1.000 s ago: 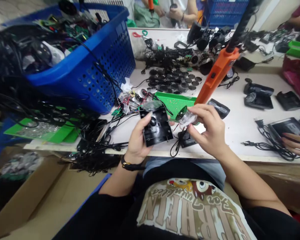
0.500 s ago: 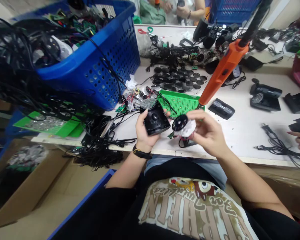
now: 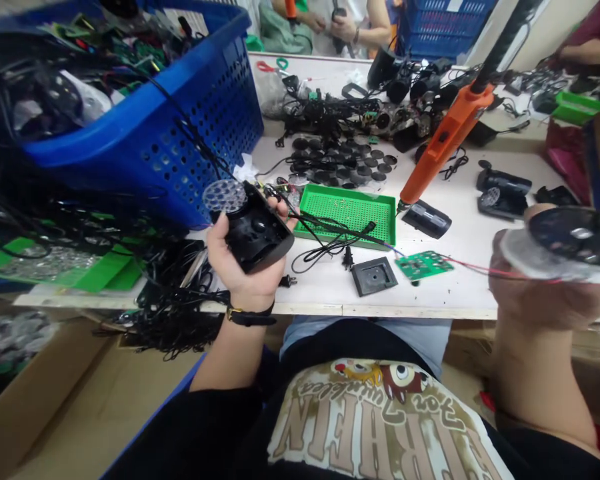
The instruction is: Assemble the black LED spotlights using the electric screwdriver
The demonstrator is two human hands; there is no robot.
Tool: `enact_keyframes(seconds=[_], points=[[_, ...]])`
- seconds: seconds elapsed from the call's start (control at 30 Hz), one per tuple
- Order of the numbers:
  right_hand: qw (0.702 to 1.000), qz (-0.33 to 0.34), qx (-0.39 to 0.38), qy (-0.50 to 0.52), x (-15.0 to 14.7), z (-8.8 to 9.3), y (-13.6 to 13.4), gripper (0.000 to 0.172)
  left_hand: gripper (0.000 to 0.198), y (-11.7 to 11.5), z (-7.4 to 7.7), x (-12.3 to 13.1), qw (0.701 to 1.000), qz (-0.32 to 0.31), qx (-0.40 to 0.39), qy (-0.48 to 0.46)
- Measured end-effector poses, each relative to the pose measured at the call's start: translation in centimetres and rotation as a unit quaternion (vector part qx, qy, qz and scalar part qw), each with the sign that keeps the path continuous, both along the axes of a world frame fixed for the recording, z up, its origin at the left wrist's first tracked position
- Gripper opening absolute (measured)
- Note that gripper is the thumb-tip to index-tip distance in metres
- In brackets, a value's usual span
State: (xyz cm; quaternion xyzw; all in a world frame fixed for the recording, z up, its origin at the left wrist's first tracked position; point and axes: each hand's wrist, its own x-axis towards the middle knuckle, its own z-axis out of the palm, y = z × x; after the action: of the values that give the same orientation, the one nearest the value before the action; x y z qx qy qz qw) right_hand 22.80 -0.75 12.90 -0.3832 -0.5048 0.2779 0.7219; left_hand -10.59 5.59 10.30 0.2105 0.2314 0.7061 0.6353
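Observation:
My left hand (image 3: 245,277) grips a black plastic housing (image 3: 263,240), tilted with its hollow side up. A clear honeycomb-patterned disc (image 3: 224,195) sits at the housing's upper left end, by my thumb. Far to the right, my right hand (image 3: 540,300) is closed on a round part with a black disc face (image 3: 575,230) and a whitish body. Red wires stretch from that part to a green circuit board (image 3: 424,267) hanging over the table. A black cord (image 3: 330,230) runs from the board area toward the housing. Below it lies a black square plate (image 3: 374,276).
An orange electric screwdriver (image 3: 447,143) hangs over a green perforated tray (image 3: 305,200) with small screws. A blue basket (image 3: 180,127) heaped with wires and boards stands left. Black discs (image 3: 345,157), shells (image 3: 427,219) and cords lie behind. Another person's hands (image 3: 340,27) work opposite.
My right hand has swung far right with the round part, drawing the red wires and circuit board out. My left hand has shifted left with the housing. The square plate now shows on the table.

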Motion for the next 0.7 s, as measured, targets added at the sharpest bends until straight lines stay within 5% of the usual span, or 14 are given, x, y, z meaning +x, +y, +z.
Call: enact_keyframes(seconds=[0.17, 0.37, 0.57, 0.7], points=[[0.998, -0.055, 0.03, -0.002, -0.9, 1.7, 1.5, 0.02, 0.029, -0.4, -0.2, -0.5, 0.999, 0.005, -0.02, 0.045], [0.998, 0.038, 0.057, -0.009, -4.3, 3.6, 3.1, 0.023, 0.028, -0.6, -1.5, -2.5, 0.981, -0.044, -0.154, 0.107], [0.996, 0.084, 0.025, -0.033, -7.0, 5.9, 2.6, 0.018, 0.029, -0.8, -1.5, -5.1, 0.992, 0.031, -0.117, 0.044], [0.986, 0.071, 0.061, -0.137, -6.8, 6.4, 1.6, 0.036, 0.03, -0.6, -2.3, -4.8, 0.99, 0.032, -0.135, 0.006]])
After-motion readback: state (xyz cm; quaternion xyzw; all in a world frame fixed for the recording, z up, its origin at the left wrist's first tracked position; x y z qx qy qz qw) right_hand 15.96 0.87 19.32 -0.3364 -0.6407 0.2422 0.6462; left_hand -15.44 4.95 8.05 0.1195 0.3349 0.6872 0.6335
